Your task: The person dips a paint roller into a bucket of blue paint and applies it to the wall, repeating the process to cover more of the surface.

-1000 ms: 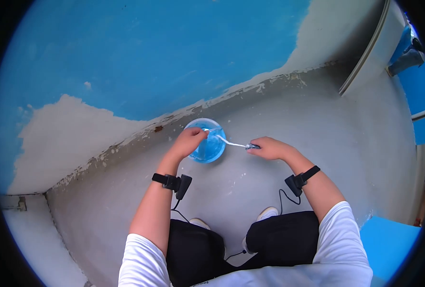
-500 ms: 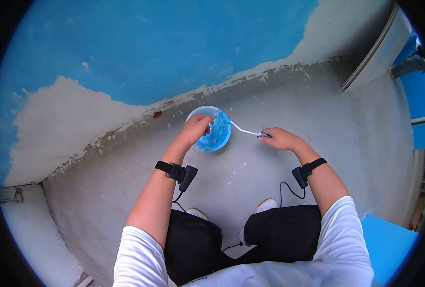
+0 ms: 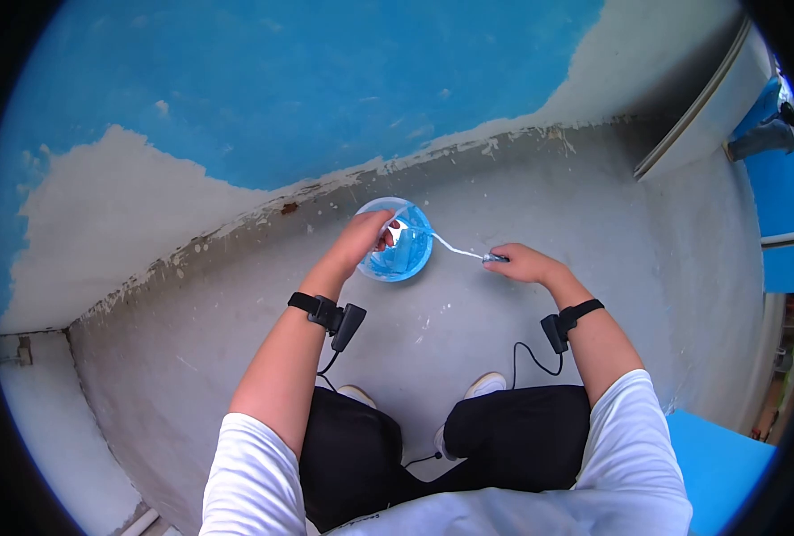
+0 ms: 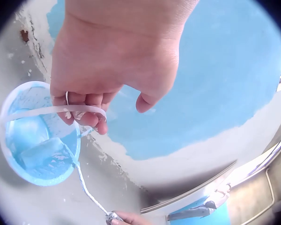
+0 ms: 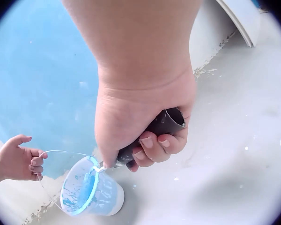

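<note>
My left hand [image 3: 365, 237] has its fingers curled under the thin white handle [image 4: 47, 110] of a bucket [image 3: 426, 257], with the thumb apart. The translucent white bucket, coated inside with blue paint, looks tilted in the right wrist view. My right hand [image 3: 526, 264] grips the dark tube-shaped grip [image 5: 161, 126] of a paint roller. Its thin white-coated rod [image 3: 455, 247] runs over the bucket's right rim, and the blue-covered roller head [image 4: 42, 153] lies inside. Whether the bucket touches the floor, I cannot tell.
A wall [image 3: 325, 80], painted blue above with a bare whitish lower band, stands in front. Grey floor [image 3: 432, 339] with white specks lies around the feet. A curved white panel [image 3: 705, 107] is at the right; beyond it a person's leg [image 3: 763, 140] shows.
The bucket and my left hand have shifted slightly right against the floor. My right hand has also moved right with the roller grip. The head view has shifted a little.
</note>
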Motion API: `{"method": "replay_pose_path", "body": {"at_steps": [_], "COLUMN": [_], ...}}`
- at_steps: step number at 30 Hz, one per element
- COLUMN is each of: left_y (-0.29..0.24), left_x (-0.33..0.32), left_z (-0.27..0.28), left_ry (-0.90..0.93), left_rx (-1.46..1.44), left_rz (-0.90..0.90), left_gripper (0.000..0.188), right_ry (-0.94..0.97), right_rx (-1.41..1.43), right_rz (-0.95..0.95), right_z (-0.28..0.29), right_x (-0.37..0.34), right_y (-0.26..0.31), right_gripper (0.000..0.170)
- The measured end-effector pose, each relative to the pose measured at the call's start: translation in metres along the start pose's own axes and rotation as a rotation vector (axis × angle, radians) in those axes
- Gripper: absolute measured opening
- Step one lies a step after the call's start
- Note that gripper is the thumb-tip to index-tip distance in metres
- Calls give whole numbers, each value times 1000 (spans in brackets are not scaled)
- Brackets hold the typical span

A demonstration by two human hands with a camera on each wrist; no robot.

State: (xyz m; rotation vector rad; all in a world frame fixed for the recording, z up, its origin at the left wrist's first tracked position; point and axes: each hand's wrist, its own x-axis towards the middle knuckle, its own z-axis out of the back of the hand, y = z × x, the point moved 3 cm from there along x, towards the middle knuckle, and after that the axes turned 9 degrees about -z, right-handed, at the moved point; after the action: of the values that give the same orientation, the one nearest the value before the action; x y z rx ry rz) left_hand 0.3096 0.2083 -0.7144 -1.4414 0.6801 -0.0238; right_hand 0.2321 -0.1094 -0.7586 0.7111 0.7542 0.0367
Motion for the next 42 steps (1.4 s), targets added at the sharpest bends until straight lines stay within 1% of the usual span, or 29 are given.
{"method": "replay_pose_path", "body": {"at_steps": [2,4,5,6,7,8,10,11,13,14,15,16,17,19,20,22,26,28,31,35,37,42], "left_y": [-2,2,4,6,7,9,12,11,1,-2,-4,-6,-8,-10,-11,-12,-11,-10,-9,-10,-10,-17], "left_x": [-1,-1,2,3,3,5,7,6,3,1,0,-1,-1,-3,-4,-5,-7,-7,-9,-11,-11,-10], "left_z": [1,3,3,2,3,3,5,4,-1,-1,-2,-4,-4,-5,-6,-8,-9,-8,-8,-5,-6,-11], "left_ry": [-26,-31,-27,-11,-36,-54,-54,-51,-31,-39,-52,-45,-55,-67,-67,-66,-72,-67,-65,-68,-62,-74], "left_rx": [62,55,44,45,40,33,7,12,25,29,34,44,35,40,41,60,52,62,48,10,-23,-25], "left_rz": [-26,-22,-20,-29,-19,-8,-33,-28,-24,4,36,38,44,57,55,49,57,61,56,75,74,83], "left_gripper": [41,40,39,39,38,36,36,35,34,33,32,32,32,31,32,32,31,30,29,29,29,31], "right_ry": [-3,26,17,35,47,22,-46,-74,-178,-192,-258,-320,-319,-394,-391,-448,-482,-464,-420,-425,-422,-441], "right_rx": [-2,176,180,255,332,336,545,550,704,715,756,798,808,902,917,963,1051,961,953,1051,929,996], "right_rz": [22,-189,-192,-216,-244,-263,-266,-279,-274,-276,-308,-339,-338,-381,-379,-372,-367,-361,-330,-307,-274,-320], "right_z": [7,17,19,24,30,36,44,47,58,63,70,75,80,89,89,88,91,96,105,116,126,133], "right_x": [-5,-18,-19,-23,-29,-33,-38,-38,-37,-37,-35,-32,-26,-12,-3,19,46,55,65,75,79,95], "right_y": [3,5,4,0,-6,-12,-26,-35,-47,-51,-56,-60,-64,-75,-80,-89,-90,-95,-104,-120,-121,-119], "right_gripper": [31,28,28,28,29,29,31,31,31,31,31,32,32,33,33,34,33,34,33,34,29,30]}}
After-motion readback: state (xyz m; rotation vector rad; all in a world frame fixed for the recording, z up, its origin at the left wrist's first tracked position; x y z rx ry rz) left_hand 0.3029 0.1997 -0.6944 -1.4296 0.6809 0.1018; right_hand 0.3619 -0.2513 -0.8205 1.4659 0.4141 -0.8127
